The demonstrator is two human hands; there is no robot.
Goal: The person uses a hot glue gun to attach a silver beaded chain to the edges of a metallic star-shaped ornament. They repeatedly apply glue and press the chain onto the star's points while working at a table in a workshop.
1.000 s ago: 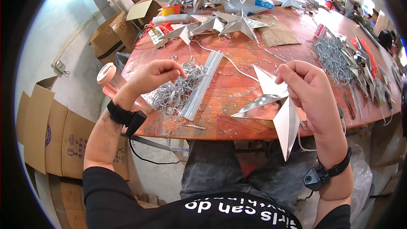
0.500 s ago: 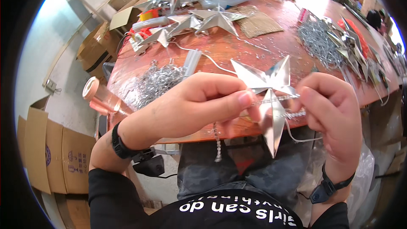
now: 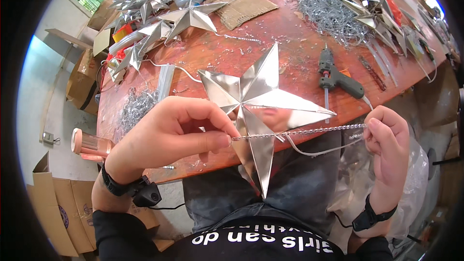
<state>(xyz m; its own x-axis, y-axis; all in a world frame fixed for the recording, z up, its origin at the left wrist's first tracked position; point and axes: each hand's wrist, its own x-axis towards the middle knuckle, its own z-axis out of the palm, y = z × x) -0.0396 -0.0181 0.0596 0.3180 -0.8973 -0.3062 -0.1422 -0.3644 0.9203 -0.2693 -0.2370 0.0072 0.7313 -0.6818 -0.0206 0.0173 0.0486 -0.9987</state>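
A strand of silvery bead chain (image 3: pixel 309 130) runs nearly straight across the front of a shiny silver five-pointed star (image 3: pixel 261 70). One end is pinched between the thumb and index finger of my left hand (image 3: pixel 176 133). My right hand (image 3: pixel 386 137) grips the other end off the star's right side, its fingers curled in. The star is tilted at the table's near edge, its lowest point hanging over my lap. A white cord (image 3: pixel 309 153) loops from beneath it toward my right hand. What supports the star from behind is hidden.
A grey glue gun (image 3: pixel 336 75) lies on the reddish table (image 3: pixel 285 29), beyond the star's right point. Bead chain heaps (image 3: pixel 328 12) sit at far right and left. More silver stars (image 3: pixel 188 17) are piled at the back, beside brown cardboard (image 3: pixel 246 7). A pinkish bottle (image 3: pixel 89 142) stands left.
My hands have spread apart, drawing the bead chain out straight between them. The star now appears larger and turned, and the view has shifted. The glue gun has come into sight.
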